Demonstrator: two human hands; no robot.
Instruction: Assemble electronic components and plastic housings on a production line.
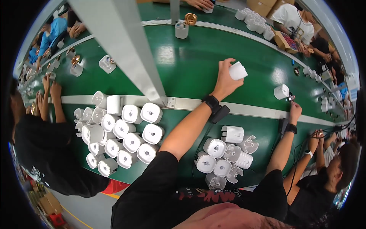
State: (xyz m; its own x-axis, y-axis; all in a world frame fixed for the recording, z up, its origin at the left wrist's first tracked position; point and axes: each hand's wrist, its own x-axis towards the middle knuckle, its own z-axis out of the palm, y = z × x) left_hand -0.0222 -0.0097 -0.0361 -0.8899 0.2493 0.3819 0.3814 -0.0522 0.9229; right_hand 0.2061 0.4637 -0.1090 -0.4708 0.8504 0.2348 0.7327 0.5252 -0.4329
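Observation:
My left hand (225, 83) reaches over the green conveyor belt, its fingers closed around a white plastic housing (239, 71). The housing is tilted, its smooth wall showing. Farther right, my right hand (295, 111) pinches a small dark, shiny metallic part (291, 97); its exact kind is too small to make out. Right beside that part lies another white housing (281, 92) on the belt, with a small mark on its end. Whether the part is joined to this housing I cannot tell. Dark bands sit on both my wrists.
Many white housings (132, 142) crowd the bench at left; a smaller group (222, 168) lies between my arms. A metal rail (248, 110) edges the belt. A grey post (126, 49) rises at left. Cables (295, 160) hang at right. Co-workers sit on several sides.

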